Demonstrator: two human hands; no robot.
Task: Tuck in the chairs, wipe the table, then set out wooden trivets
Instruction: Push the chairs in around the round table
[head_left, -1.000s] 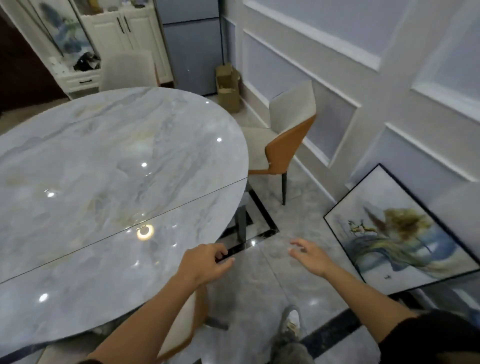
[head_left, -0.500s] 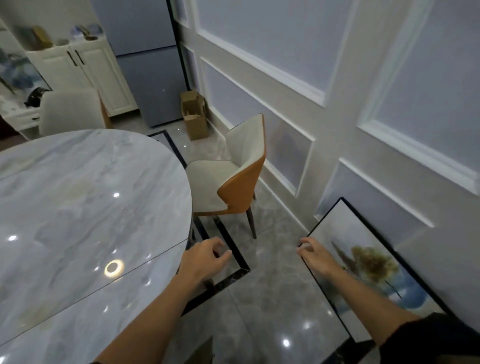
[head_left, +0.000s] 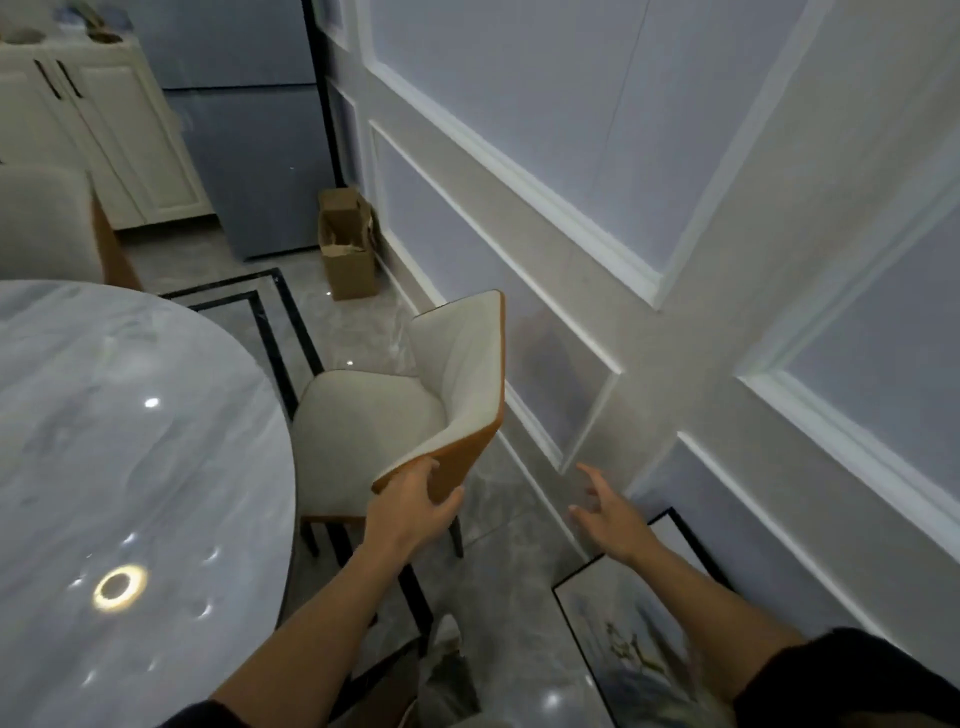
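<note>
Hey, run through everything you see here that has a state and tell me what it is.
Chair: upright, pulled out from the table, not tucked in.
Left hand: grips the chair's back corner.
Right hand: open, in the air, touching nothing.
Cardboard box: top flaps open, standing by the wall.
Cabinet doors: shut.
Framed picture: leaning against the wall.

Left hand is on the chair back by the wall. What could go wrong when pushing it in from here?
1. The left hand grips only the near corner of the chair back, and the right hand is open and off it. A one-sided push may swivel the chair instead of sliding it straight.
2. The seat sits close to the table, so the chair could knock the edge.
3. The framed picture leans against the wall near the feet, where a step could kick it.
</note>
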